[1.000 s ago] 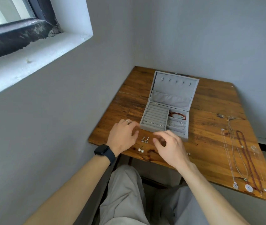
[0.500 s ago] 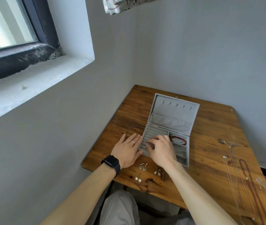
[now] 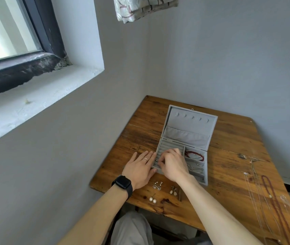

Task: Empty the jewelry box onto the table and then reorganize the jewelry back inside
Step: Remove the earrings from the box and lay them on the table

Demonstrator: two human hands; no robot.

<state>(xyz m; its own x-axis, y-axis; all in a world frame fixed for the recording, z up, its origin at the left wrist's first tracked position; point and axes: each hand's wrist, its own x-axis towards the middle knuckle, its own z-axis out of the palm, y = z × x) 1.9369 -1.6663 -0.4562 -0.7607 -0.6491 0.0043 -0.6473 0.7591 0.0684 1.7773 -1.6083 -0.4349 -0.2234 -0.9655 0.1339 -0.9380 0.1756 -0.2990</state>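
Observation:
A grey jewelry box (image 3: 190, 124) stands open on the wooden table (image 3: 229, 156). My left hand (image 3: 140, 169) lies flat with straight fingers against the box's left side. My right hand (image 3: 173, 164) hovers over the ring slots with fingers curled, pinching something small that I cannot make out. A red bracelet (image 3: 194, 154) and silver chains (image 3: 196, 167) lie in the right compartments. Three pairs of earrings (image 3: 158, 185) (image 3: 173, 190) (image 3: 152, 199) lie on the table in front of the box.
Several necklaces, thin silver ones (image 3: 257, 191) and a dark red beaded one (image 3: 273, 200), lie along the table's right side. Grey walls close in at the left and back. A window sill (image 3: 34, 96) is at the upper left. Cloth (image 3: 144, 7) hangs above.
My right hand went from the earrings on the table up to the ring slots in the box. My left hand flattened beside the box. The view tilted upward.

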